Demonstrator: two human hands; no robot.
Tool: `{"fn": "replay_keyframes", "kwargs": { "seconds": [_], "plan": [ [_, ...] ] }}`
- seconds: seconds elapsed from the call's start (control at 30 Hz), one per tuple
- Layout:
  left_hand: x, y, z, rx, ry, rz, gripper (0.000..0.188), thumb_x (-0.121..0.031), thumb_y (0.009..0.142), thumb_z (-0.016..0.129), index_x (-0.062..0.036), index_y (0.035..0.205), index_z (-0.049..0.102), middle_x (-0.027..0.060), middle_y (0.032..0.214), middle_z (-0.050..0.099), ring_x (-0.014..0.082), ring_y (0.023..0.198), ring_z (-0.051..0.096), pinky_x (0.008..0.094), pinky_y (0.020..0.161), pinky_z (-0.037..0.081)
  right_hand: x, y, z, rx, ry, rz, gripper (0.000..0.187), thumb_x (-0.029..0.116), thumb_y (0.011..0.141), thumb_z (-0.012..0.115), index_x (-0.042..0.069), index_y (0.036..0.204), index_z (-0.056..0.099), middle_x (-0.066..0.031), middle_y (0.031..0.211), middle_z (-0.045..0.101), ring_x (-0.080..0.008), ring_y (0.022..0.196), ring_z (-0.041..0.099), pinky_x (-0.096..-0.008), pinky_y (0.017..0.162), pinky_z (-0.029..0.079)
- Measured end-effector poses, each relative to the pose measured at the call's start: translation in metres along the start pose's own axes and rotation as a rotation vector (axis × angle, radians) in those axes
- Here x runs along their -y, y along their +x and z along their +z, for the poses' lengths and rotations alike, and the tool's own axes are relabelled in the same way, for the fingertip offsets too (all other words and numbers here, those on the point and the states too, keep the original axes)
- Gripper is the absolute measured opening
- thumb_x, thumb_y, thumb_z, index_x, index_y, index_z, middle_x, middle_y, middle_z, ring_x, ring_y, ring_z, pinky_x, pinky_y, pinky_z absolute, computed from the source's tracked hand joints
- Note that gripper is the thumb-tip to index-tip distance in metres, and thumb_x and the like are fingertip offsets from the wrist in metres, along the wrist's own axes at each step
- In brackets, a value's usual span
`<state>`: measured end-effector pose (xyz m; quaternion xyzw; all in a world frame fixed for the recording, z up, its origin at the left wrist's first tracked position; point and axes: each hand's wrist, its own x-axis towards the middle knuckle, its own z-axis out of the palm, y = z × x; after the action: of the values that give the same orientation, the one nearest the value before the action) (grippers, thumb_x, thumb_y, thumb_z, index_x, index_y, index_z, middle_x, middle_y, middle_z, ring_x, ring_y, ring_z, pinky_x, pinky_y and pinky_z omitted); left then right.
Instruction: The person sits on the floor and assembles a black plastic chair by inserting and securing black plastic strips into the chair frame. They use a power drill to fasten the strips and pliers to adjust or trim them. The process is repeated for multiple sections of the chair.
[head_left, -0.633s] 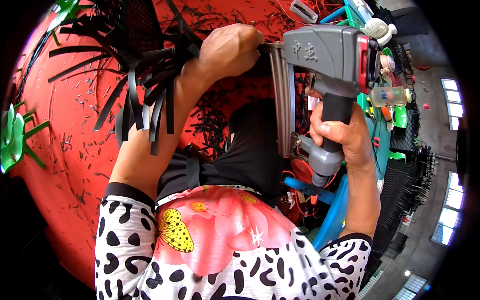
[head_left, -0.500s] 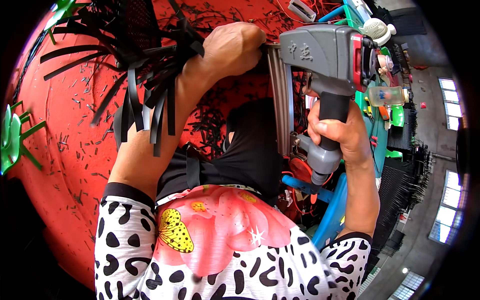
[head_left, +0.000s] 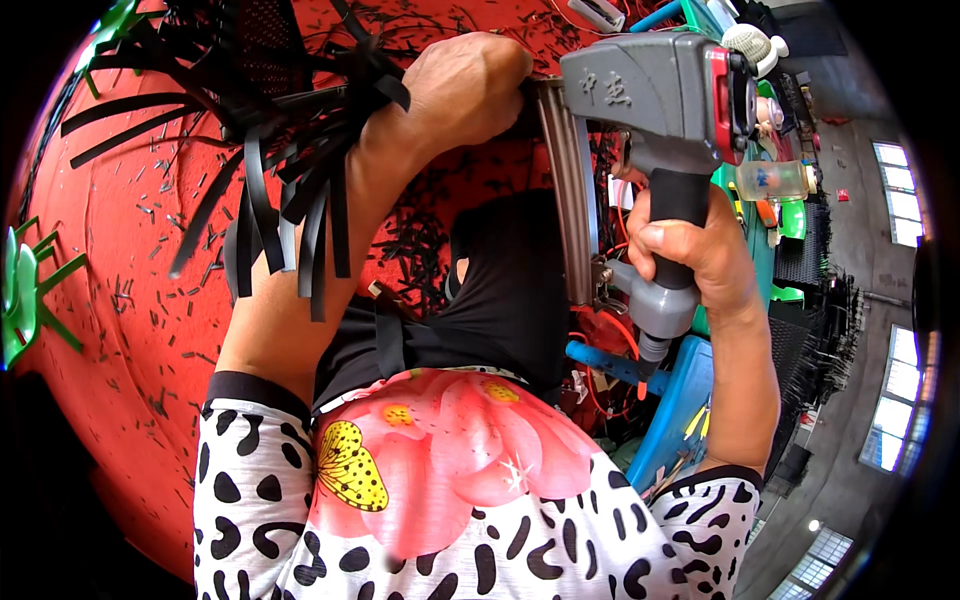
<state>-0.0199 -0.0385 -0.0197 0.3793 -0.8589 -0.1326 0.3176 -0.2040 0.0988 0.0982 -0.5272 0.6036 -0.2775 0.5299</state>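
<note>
My right hand (head_left: 690, 240) is wrapped round the black grip of a grey pneumatic staple gun (head_left: 640, 95), with a finger by the trigger. The gun's long metal magazine (head_left: 570, 190) stands to the left of the grip. My left hand (head_left: 470, 85) is curled into a fist close to the gun's front end; what its fingers grip is hidden. Loose black flat strips (head_left: 255, 190) fan out over my left wrist and forearm. They hang from a black woven piece (head_left: 265, 60) at the upper left.
Short black scraps litter the red floor covering (head_left: 130, 350). Green plastic legs (head_left: 25, 300) stand at the far left. To the right are a blue plastic stool (head_left: 665, 430), a clear jar (head_left: 772, 182) and a dark stack of woven pieces (head_left: 830, 350). A red hose (head_left: 610, 325) loops below the gun.
The staple gun and my right hand have shifted slightly to the right, and the gun's body slightly up. My left hand has risen a little, still curled.
</note>
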Motion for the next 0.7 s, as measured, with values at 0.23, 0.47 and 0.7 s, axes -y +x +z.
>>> {"fn": "replay_keyframes", "kwargs": {
  "seconds": [0.23, 0.47, 0.7],
  "plan": [
    [0.002, -0.003, 0.002, -0.160, -0.100, 0.091, 0.010, -0.006, 0.064, 0.055, 0.0020, 0.068, 0.060, 0.0239, 0.070, 0.059, 0.0417, 0.072, 0.060, 0.0483, 0.067, 0.049, 0.012, 0.002, -0.004, 0.041, -0.059, 0.055, 0.018, 0.017, 0.072, 0.062, 0.000, 0.073, 0.056, -0.0054, 0.061, 0.055, -0.0130, 0.052, 0.054, -0.0271, 0.053, 0.044],
    [-0.003, 0.002, 0.000, 0.016, -0.048, 0.006, 0.023, -0.008, 0.067, 0.063, -0.0011, 0.089, 0.067, 0.0198, 0.082, 0.063, 0.0361, 0.084, 0.061, 0.0433, 0.074, 0.049, 0.010, 0.001, -0.003, 0.042, -0.041, 0.052, 0.019, 0.018, 0.072, 0.062, 0.001, 0.075, 0.056, -0.0058, 0.060, 0.055, -0.0126, 0.052, 0.054, -0.0266, 0.054, 0.043],
    [-0.002, -0.003, -0.003, -0.018, -0.046, -0.028, 0.025, -0.011, 0.068, 0.064, -0.0026, 0.091, 0.067, 0.0167, 0.088, 0.064, 0.0348, 0.087, 0.061, 0.0420, 0.076, 0.048, -0.016, -0.034, -0.018, -0.151, 0.187, -0.065, 0.022, 0.017, 0.074, 0.065, 0.000, 0.083, 0.054, -0.0065, 0.066, 0.053, -0.0142, 0.055, 0.054, -0.0271, 0.053, 0.043]
  ]
}}
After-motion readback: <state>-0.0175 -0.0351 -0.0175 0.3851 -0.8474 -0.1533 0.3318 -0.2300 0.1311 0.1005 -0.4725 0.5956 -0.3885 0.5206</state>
